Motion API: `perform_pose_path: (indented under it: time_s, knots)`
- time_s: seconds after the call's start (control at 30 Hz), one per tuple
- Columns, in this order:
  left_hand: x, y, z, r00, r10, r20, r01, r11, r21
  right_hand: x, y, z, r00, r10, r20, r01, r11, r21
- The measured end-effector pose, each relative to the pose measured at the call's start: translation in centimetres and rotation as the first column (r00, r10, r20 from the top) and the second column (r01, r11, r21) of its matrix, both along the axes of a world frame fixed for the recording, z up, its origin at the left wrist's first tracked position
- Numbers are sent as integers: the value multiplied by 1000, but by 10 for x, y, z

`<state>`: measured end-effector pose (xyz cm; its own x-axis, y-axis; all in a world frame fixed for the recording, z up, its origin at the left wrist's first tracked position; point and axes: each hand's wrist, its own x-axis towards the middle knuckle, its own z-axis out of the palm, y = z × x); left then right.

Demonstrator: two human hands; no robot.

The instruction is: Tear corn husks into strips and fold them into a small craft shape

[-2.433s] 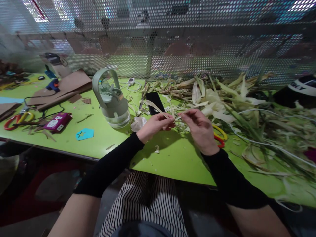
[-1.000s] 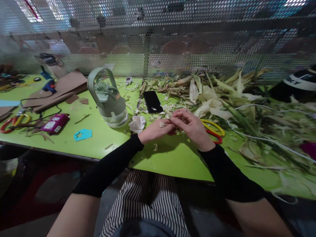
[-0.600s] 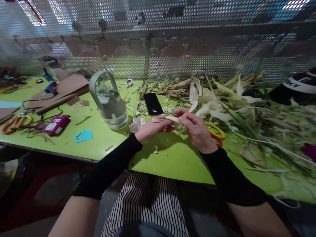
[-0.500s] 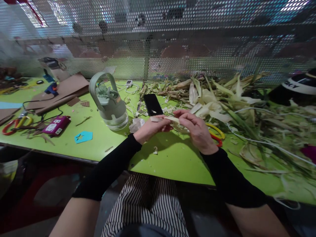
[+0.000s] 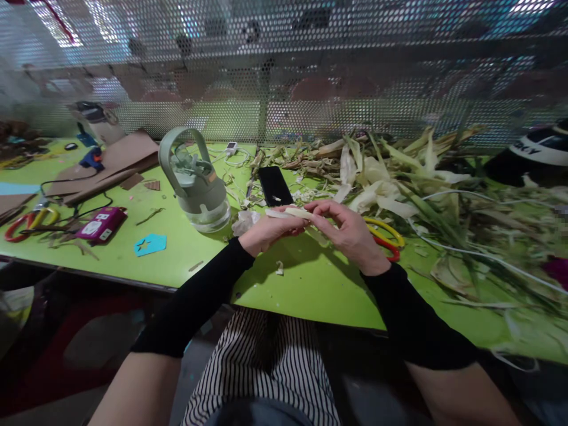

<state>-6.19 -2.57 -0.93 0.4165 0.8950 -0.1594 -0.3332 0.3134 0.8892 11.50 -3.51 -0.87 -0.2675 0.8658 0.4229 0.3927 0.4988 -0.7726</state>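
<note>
Pale strips of husk (image 5: 297,212) lie across the fingers of my left hand (image 5: 271,229), which is closed around them near the middle of the view. My right hand (image 5: 350,232) pinches the right end of the same husk between thumb and fingers. Both hands are raised over the green table. A black phone (image 5: 275,186) lies just beyond them. Red and yellow scissors (image 5: 385,236) are partly hidden behind my right hand. A crumpled whitish piece (image 5: 245,223) sits left of my left hand.
A green bottle (image 5: 195,183) stands left of my hands. Husks (image 5: 426,189) are heaped on the right, crossed by a white cable. Farther left are a blue paper piece (image 5: 149,245), a magenta box (image 5: 102,225), scissors and brown card. A perforated metal screen (image 5: 261,77) rises behind.
My right hand has shifted slightly left, closer to my left hand. The husk strip between them now lies flatter over my left fingers.
</note>
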Motion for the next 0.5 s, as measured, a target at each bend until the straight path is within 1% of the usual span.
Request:
perform_pose_path:
  time_s: [0.07,0.17,0.33,0.5]
  knots:
    - [0,0,-1,1000,-1,-9,1,1000,26,0,-1,0,1000,12,18,-12,1000,5]
    - [0,-1,-1,999,-23,-32,24,999,44,0,-1,-1,1000,13,4,-13,1000,-9]
    - [-3,1,-1,999,-34,-13,34,998,-47,1,0,-2,1000,-3,-25,2,1000,-29]
    - [-3,4,-3,999,-40,25,42,997,-66,0,-1,0,997,9,-75,-10,1000,-14]
